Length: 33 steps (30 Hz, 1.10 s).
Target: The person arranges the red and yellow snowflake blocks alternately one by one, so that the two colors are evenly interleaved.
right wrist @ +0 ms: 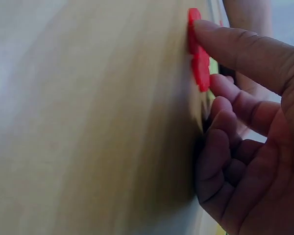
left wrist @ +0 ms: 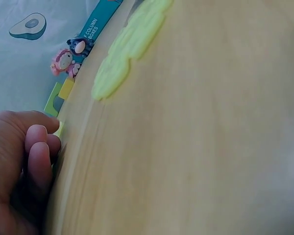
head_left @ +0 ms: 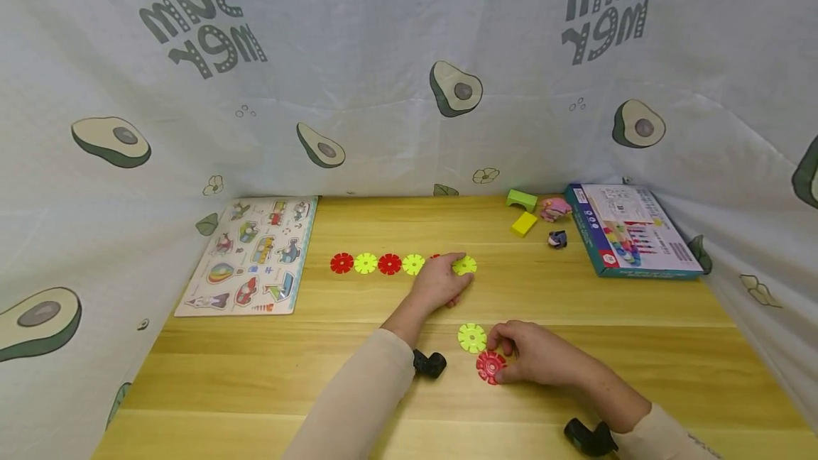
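A row of red and yellow-green notched plastic discs lies on the table, with a red disc (head_left: 341, 263) at its left end. My left hand (head_left: 437, 282) holds the yellow-green disc (head_left: 465, 265) at the right end between thumb and finger and mostly covers a red disc beside it. Nearer the front, my right hand (head_left: 537, 353) pinches another red disc (head_left: 491, 367) by its edge; the right wrist view shows the thumb on this red disc (right wrist: 201, 68). Just behind it lies a loose yellow-green disc (head_left: 472, 338), also seen large in the left wrist view.
A picture puzzle board (head_left: 246, 258) lies at the left. On the back right are a green arch block (head_left: 522, 200), a yellow block (head_left: 524, 224), a pink figure (head_left: 554, 209), a small dark figure (head_left: 557, 239) and a flat box (head_left: 635, 233). Printed cloth (head_left: 383, 91) hangs behind the table.
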Each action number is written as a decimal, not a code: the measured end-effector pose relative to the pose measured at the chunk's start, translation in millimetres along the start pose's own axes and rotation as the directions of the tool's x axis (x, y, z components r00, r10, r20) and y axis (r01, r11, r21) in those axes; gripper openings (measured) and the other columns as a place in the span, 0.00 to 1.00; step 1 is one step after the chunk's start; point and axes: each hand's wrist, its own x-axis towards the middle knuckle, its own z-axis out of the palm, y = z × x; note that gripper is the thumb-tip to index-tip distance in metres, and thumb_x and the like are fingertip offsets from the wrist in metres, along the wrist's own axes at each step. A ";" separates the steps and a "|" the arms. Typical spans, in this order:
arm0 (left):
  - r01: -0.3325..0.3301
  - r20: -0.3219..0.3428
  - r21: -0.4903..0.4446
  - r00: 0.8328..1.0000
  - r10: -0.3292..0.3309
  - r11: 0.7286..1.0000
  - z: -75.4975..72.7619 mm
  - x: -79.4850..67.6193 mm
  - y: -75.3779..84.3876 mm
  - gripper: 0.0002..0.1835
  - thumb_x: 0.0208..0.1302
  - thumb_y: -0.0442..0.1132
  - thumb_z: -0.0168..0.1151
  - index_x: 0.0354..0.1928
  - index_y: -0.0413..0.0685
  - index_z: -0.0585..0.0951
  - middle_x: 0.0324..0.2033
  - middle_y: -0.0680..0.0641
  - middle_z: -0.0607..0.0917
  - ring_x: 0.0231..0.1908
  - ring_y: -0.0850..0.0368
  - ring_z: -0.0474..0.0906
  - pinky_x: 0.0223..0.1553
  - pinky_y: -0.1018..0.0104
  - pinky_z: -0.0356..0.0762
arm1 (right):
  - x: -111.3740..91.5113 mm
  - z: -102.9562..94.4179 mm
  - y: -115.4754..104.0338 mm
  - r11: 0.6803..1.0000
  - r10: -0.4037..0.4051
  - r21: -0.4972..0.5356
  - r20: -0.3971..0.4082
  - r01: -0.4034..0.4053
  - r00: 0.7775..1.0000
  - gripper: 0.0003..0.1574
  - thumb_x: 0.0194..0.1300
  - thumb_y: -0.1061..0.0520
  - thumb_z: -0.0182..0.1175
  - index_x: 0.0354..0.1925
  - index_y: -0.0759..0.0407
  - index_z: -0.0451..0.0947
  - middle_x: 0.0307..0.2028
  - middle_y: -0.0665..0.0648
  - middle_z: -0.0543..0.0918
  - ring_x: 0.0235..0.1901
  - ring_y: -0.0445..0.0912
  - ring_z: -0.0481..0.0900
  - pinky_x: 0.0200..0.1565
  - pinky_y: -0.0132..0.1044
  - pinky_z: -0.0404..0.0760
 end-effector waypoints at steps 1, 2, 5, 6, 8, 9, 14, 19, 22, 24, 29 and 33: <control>0.001 0.002 0.002 1.000 -0.001 1.000 -0.1 0.2 -0.2 0.28 0.60 0.49 0.62 0.63 0.57 0.71 0.05 0.52 0.75 0.05 0.58 0.72 0.12 0.65 0.74 | 0.1 -0.4 -0.2 1.000 0.000 0.000 0.008 0.000 1.000 0.23 0.43 0.45 0.73 0.36 0.45 0.73 0.28 0.49 0.72 0.29 0.43 0.68 0.27 0.33 0.68; 0.002 0.004 0.004 1.000 -0.003 1.000 -0.3 0.4 -0.3 0.28 0.60 0.48 0.61 0.63 0.57 0.71 0.05 0.52 0.75 0.05 0.58 0.72 0.11 0.65 0.73 | 0.1 -1.0 -0.4 1.000 -0.002 0.005 0.016 0.002 1.000 0.23 0.43 0.46 0.74 0.36 0.45 0.73 0.28 0.49 0.72 0.29 0.43 0.68 0.27 0.33 0.68; 0.011 0.016 0.004 1.000 -0.011 1.000 -1.0 0.7 0.1 0.27 0.61 0.48 0.61 0.63 0.57 0.71 0.05 0.51 0.75 0.05 0.58 0.72 0.11 0.65 0.72 | 0.2 -3.1 -0.8 0.998 -0.001 0.060 0.047 -0.002 0.999 0.22 0.45 0.48 0.73 0.35 0.46 0.72 0.28 0.49 0.72 0.29 0.44 0.69 0.27 0.32 0.70; 0.015 0.021 0.008 1.000 -0.015 1.000 -1.3 0.7 0.4 0.27 0.61 0.48 0.60 0.63 0.57 0.71 0.05 0.51 0.75 0.06 0.58 0.72 0.10 0.66 0.72 | 0.1 -4.0 -0.8 0.996 -0.002 0.090 0.058 -0.003 0.998 0.21 0.46 0.49 0.73 0.35 0.47 0.71 0.28 0.50 0.73 0.28 0.44 0.70 0.26 0.32 0.70; 0.023 0.028 0.009 0.999 -0.023 1.000 -1.6 0.9 1.1 0.26 0.62 0.47 0.60 0.63 0.57 0.70 0.05 0.51 0.75 0.06 0.58 0.72 0.10 0.66 0.72 | -0.2 -6.3 -0.5 0.990 -0.018 0.143 0.073 0.007 0.997 0.18 0.50 0.50 0.70 0.35 0.48 0.71 0.28 0.50 0.73 0.27 0.44 0.70 0.26 0.32 0.72; 0.027 0.029 0.008 0.999 -0.028 1.000 -1.6 0.9 1.6 0.26 0.62 0.47 0.59 0.63 0.57 0.71 0.05 0.51 0.75 0.06 0.58 0.72 0.10 0.66 0.72 | -0.2 -7.6 -0.3 0.986 -0.022 0.164 0.075 0.009 0.997 0.16 0.52 0.50 0.69 0.35 0.49 0.71 0.27 0.50 0.73 0.26 0.44 0.71 0.26 0.32 0.72; 0.022 0.025 0.022 0.999 -0.023 1.000 -1.0 0.8 3.0 0.25 0.63 0.46 0.59 0.63 0.55 0.71 0.05 0.51 0.75 0.06 0.59 0.72 0.10 0.66 0.72 | 3.4 -18.5 1.4 0.971 -0.016 0.240 0.042 0.005 0.999 0.13 0.58 0.50 0.64 0.37 0.52 0.72 0.26 0.53 0.73 0.24 0.44 0.73 0.25 0.34 0.77; 0.030 0.030 0.022 0.999 -0.031 0.999 -1.4 0.4 3.6 0.25 0.63 0.46 0.58 0.62 0.54 0.71 0.05 0.52 0.75 0.06 0.59 0.72 0.10 0.67 0.72 | 16.5 -35.2 6.5 0.932 0.100 0.355 -0.041 -0.079 0.994 0.19 0.57 0.52 0.65 0.43 0.56 0.70 0.29 0.59 0.73 0.23 0.50 0.78 0.27 0.38 0.81; 0.035 0.037 0.020 0.999 -0.036 0.999 -1.8 0.3 3.5 0.25 0.63 0.47 0.58 0.62 0.55 0.71 0.05 0.52 0.75 0.06 0.59 0.72 0.10 0.67 0.72 | 29.9 -44.6 12.8 0.921 0.174 0.369 -0.108 -0.123 0.979 0.20 0.57 0.54 0.65 0.45 0.57 0.69 0.30 0.61 0.73 0.25 0.51 0.80 0.29 0.40 0.82; 0.037 0.037 0.015 0.999 -0.038 0.999 -2.0 0.3 3.3 0.25 0.63 0.47 0.58 0.62 0.55 0.71 0.05 0.52 0.75 0.06 0.58 0.72 0.10 0.67 0.72 | 40.6 -50.3 17.7 0.921 0.214 0.361 -0.144 -0.150 0.966 0.19 0.59 0.56 0.63 0.46 0.58 0.68 0.30 0.61 0.74 0.25 0.51 0.80 0.30 0.40 0.82; 0.058 0.040 0.010 0.998 -0.058 0.998 -2.0 1.2 3.0 0.25 0.63 0.47 0.59 0.62 0.57 0.71 0.05 0.51 0.75 0.06 0.58 0.72 0.11 0.67 0.73 | 65.7 -62.9 29.1 0.938 0.256 0.288 -0.203 -0.192 0.945 0.17 0.63 0.59 0.59 0.48 0.61 0.66 0.28 0.60 0.76 0.24 0.49 0.80 0.30 0.39 0.82; 0.065 0.040 0.019 0.997 -0.065 0.998 -1.8 2.1 3.5 0.25 0.63 0.47 0.59 0.63 0.58 0.71 0.05 0.51 0.75 0.06 0.59 0.72 0.11 0.66 0.73 | 80.6 -71.4 33.9 0.953 0.275 0.193 -0.235 -0.232 0.932 0.17 0.63 0.57 0.60 0.47 0.61 0.67 0.27 0.58 0.76 0.23 0.47 0.78 0.28 0.37 0.80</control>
